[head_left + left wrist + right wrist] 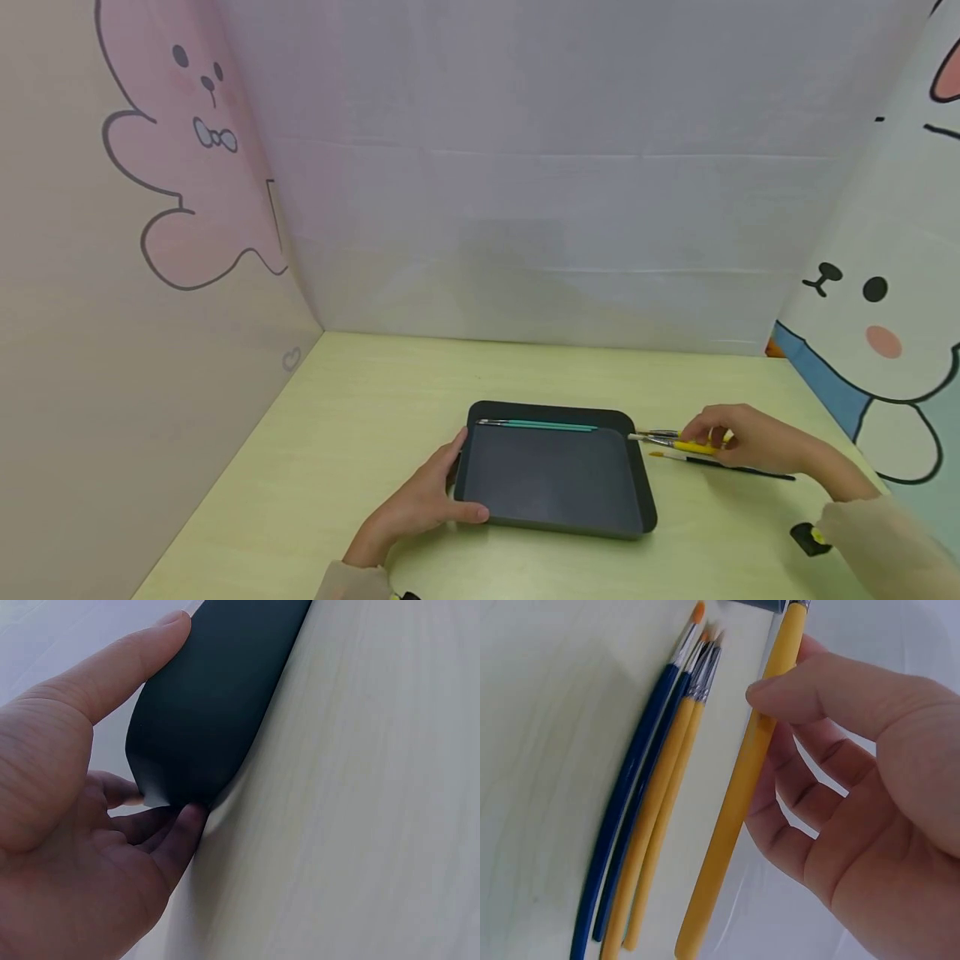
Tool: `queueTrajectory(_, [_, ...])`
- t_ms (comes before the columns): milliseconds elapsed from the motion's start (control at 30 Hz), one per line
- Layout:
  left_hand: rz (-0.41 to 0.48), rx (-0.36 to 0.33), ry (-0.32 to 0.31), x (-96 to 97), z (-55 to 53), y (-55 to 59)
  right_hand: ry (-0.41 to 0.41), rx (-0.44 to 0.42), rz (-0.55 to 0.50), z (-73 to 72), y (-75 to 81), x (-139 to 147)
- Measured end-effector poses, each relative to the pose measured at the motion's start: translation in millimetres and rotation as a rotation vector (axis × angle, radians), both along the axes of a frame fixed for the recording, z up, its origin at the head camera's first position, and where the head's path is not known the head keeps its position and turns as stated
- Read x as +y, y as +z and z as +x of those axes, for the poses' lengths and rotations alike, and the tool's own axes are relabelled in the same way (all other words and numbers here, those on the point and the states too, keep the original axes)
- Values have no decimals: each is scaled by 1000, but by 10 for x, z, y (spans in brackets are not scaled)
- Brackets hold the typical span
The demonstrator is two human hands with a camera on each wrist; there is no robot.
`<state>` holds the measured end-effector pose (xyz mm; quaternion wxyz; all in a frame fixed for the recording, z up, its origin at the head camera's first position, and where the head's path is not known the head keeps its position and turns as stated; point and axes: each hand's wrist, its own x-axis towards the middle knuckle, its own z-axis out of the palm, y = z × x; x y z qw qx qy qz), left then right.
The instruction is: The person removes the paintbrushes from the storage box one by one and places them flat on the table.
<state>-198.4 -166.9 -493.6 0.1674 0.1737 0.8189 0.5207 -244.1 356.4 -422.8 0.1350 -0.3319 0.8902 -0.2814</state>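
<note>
A dark grey rectangular tray (551, 412) lies on the table, with two thin teal paintbrushes (551, 427) along its back edge. My left hand (423, 498) grips the tray's left front corner, thumb at the rim and fingers beneath the corner in the left wrist view. Just right of the tray, my right hand (753, 442) pinches a thick yellow paintbrush (735, 787) between thumb and fingers, its bristle end pointing toward the tray. Beside it in the right wrist view lie two dark blue paintbrushes (626, 780) and two yellow paintbrushes (649, 832), side by side.
The pale wooden table (315, 467) is bounded by a white sheet (525, 250) at the back. Side walls carry printed cartoon animals, a pink one (195, 175) at left and a white one (885, 358) at right.
</note>
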Motion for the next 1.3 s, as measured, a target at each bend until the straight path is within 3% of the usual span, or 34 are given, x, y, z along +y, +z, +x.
queueTrajectory(333, [0,-3,4,-20,12,7,-18,19,11,55,-100,210])
queueTrajectory(567, [1,-5,9,-12,20,-1,23,37,-35,57,-237,287])
queueTrajectory(1300, [32,-18,-8,-8,15,11,16,149,-44,64,-440,302])
